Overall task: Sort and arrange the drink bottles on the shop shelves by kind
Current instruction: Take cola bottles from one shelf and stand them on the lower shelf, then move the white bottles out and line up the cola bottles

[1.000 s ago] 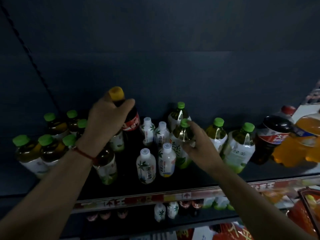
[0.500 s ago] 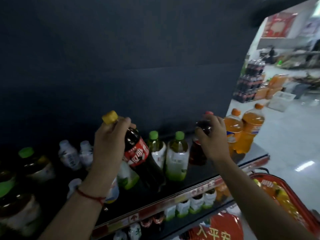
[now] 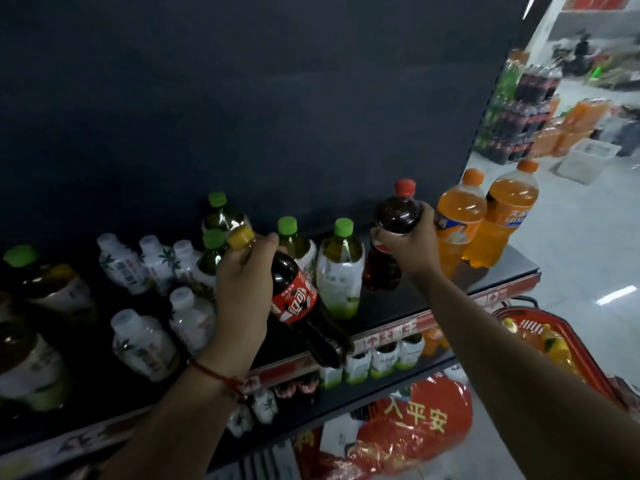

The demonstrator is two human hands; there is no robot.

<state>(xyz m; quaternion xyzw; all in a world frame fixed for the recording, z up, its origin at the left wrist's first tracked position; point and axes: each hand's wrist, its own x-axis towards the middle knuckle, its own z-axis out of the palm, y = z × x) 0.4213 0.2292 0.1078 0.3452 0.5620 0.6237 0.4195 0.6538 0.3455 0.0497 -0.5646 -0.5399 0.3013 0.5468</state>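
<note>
Left hand [image 3: 242, 292]: curled round the neck and shoulder of the yellow-capped cola bottle [image 3: 298, 299], held clear of the shelf, tilted, cap toward 11 o'clock and base toward 5 o'clock, base hanging over the shelf edge [image 3: 391, 336]; likely tilted that way to swing past the green caps.
Right hand [image 3: 405, 242]: wrapped round the shoulder of the red-capped cola bottle [image 3: 391, 233], upright, just beside the orange soda bottles [image 3: 485, 220] at its 3 o'clock; whether its base rests on the shelf cannot be told.
Why held so: judged as gathering the two dark colas together, apart from the teas.
Green tea bottles [image 3: 341, 268]: standing between the two hands, at 3 o'clock of the tilted cola, touching or nearly so.
White small bottles [image 3: 142, 341]: cluster at 9 o'clock of the left hand, some behind it.
Open room: bare dark shelf at 6 o'clock of the red-capped cola, between tea and orange soda; probably the clearest landing spot.
Edges: right end of the shelf at 3 o'clock just past the orange soda, nothing beyond but floor; red basket [image 3: 561, 332] below at 4 o'clock.
Risk: tilted base might clip the front tea on the way across.
</note>
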